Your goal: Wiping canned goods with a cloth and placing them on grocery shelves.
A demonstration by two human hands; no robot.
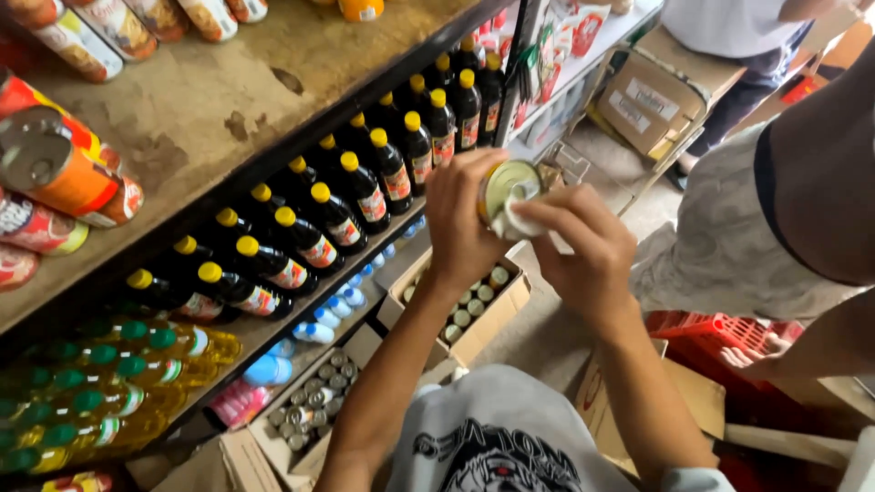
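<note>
Head camera looks down a shop aisle: worn wooden shelf (210,109), dark yellow-capped bottles (333,214) below, open cardboard boxes of tins (469,305) on the floor. My left hand (465,223) grips a round metal can (507,193); my right hand (583,246) pinches a white cloth (527,223) against it.

A shiny metal can (507,193) with a glossy lid is held; a white cloth (529,223) is pressed to it. The wooden shelf (210,100) looks worn, matt and stained. Dark glossy bottles (333,219) are capped in yellow plastic. Matt brown cardboard boxes (497,319) and a red plastic crate (706,333) are seen below.
</note>
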